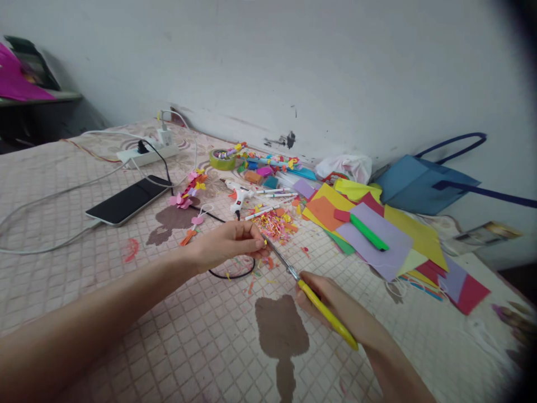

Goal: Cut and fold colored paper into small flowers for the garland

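My left hand [235,245] is closed in a pinch over the middle of the table. Between its fingertips shows a tiny yellow piece [265,242], too small to name surely. My right hand [321,296] grips a pair of scissors [327,315] with yellow handles. The metal blades point up and left, and their tips reach the left fingertips at the yellow piece. Just beyond the hands lies a heap of small colourful paper scraps [274,225]. A white glue gun [239,196] rests behind it, and its black cable loops beneath my left hand.
Coloured sheets [373,235] with a green marker [369,232] on top spread at the right, before a blue bag [423,182]. To the left are a phone [128,200], a power strip [149,154] and white cables. A tape roll [222,159] stands near the wall.
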`<state>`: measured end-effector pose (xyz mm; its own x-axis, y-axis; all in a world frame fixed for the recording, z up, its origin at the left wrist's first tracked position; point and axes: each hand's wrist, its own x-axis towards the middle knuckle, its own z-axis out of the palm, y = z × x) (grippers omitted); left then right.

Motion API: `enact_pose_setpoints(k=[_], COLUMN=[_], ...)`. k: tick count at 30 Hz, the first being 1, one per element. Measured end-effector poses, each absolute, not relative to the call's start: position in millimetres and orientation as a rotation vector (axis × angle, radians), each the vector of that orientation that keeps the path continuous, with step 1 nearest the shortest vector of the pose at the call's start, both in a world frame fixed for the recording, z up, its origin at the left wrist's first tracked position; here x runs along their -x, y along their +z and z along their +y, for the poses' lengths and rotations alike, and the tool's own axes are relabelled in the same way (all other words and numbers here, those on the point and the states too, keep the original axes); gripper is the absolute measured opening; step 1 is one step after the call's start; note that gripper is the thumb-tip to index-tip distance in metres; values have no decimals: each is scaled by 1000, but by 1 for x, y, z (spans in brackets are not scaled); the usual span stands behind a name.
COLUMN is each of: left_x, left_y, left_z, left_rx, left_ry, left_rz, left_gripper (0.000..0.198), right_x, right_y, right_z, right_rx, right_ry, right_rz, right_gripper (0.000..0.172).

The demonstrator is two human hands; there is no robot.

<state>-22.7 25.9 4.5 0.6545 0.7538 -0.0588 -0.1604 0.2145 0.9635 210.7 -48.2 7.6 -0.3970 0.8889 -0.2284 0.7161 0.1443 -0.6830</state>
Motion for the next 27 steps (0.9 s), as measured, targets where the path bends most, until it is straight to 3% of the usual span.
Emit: enact_pose_setpoints(k=[9, 17, 27], left_x=[22, 17, -10], left_y=[0, 9, -15], left_z=[27, 14, -15], left_rx=[-1296, -1759, -904], left_ry=[746, 837, 522], left_rz=[574, 665, 680], left_gripper=[11, 14, 24], right_x=[-213, -218, -188], right_y=[4, -15, -4], right_z=[-44, -35, -45], right_rx=[1636, 1627, 1262], right_ry=[1079, 982, 1252], right_rz=[-2120, -1774, -1318], right_gripper=[18, 25, 26])
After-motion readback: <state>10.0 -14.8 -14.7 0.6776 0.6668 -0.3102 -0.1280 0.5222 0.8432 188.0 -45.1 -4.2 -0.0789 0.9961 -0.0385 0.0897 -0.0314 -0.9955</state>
